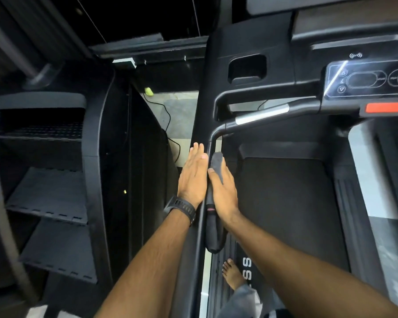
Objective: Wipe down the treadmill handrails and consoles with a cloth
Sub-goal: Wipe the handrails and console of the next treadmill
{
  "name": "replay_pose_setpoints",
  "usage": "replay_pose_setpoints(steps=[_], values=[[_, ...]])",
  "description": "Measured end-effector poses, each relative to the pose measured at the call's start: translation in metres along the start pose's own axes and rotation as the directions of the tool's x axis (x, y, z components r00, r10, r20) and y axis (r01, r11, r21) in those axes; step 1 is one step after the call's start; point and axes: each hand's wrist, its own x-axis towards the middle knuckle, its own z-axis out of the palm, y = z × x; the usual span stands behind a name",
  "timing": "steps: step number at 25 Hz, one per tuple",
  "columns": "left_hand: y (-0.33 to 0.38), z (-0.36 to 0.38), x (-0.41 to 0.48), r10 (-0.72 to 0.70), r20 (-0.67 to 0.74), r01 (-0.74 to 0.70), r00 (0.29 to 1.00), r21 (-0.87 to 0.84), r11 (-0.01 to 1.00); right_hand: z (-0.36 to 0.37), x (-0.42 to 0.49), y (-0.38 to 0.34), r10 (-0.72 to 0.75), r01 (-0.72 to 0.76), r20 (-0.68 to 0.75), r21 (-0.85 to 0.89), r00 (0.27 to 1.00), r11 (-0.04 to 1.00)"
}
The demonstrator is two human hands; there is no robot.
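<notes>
Dim gym, black machines packed close, a stepped machine [48,196] off to the left. The person has one bare foot [232,274] on the treadmill's side strip. Left hand [192,177] lies flat against the outer side of the handrail [213,235], fingers straight and together, holding nothing. Right hand [224,191] wraps the rail's inner side, thumb pinching the grey cloth [217,162] onto it just below the bend. The console [365,80] probably still needs doing. Risk-wise, the cloth looks bunched small, so a fast stroke could let it slip out. Careless wiping up top might also press buttons and start the belt [285,203] beside that foot.
</notes>
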Motion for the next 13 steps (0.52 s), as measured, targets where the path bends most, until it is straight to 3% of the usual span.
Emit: replay_pose_setpoints(steps=[4,8,13], values=[[-0.002,0.001,0.0,0.001,-0.001,-0.001,1.0,0.025,1.0,-0.004,0.02,-0.013,-0.088,0.088,0.008,0.007,0.996,0.996],[0.002,0.003,-0.003,0.007,-0.001,-0.007,1.0,0.073,0.997,-0.005,0.03,-0.004,0.029,-0.029,0.007,0.054,1.0,0.998],[0.0,0.005,0.0,-0.021,-0.03,0.023,0.999,0.073,0.997,-0.006,0.02,0.004,-0.094,0.093,0.051,0.03,0.994,0.995]])
